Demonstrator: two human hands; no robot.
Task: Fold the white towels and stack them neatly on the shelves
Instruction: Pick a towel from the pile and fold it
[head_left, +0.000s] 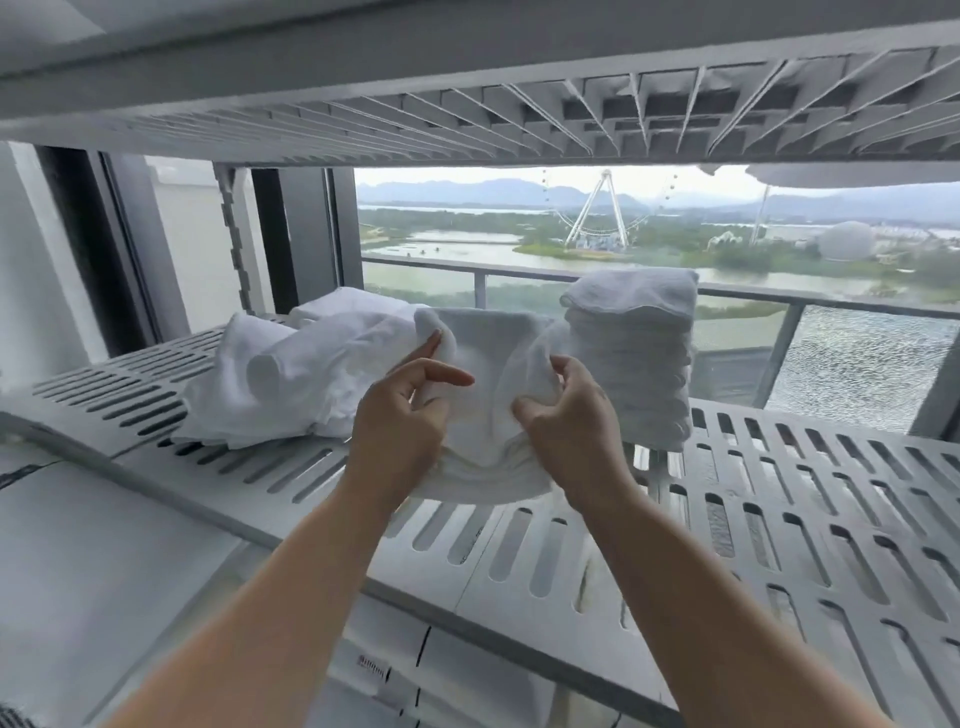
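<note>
A white towel (493, 379) is held up between both hands just above the slotted white shelf (779, 499), near its front edge and about midway along it, its lower fold sagging close to the slats. The left hand (400, 421) pinches the towel's left edge: the fingers are curled behind the cloth with one fingertip showing at the upper corner, and the thumb lies across the front, pointing right. The right hand (569, 423) has its fingers curled tight round a bunched part of the right side, so the cloth gathers into creases under the knuckles. To the left of the held towel, farther back on the same shelf, lies a loose pile of unfolded towels (306, 374). Just right of the right hand stands a tall stack of folded towels (636, 358). An upper shelf (467, 124) runs overhead. Beyond the glass are a balcony railing (779, 301) and a Ferris wheel (597, 208) by water. A small dark label (372, 663) on a white surface under the shelf is too blurred to read.
</note>
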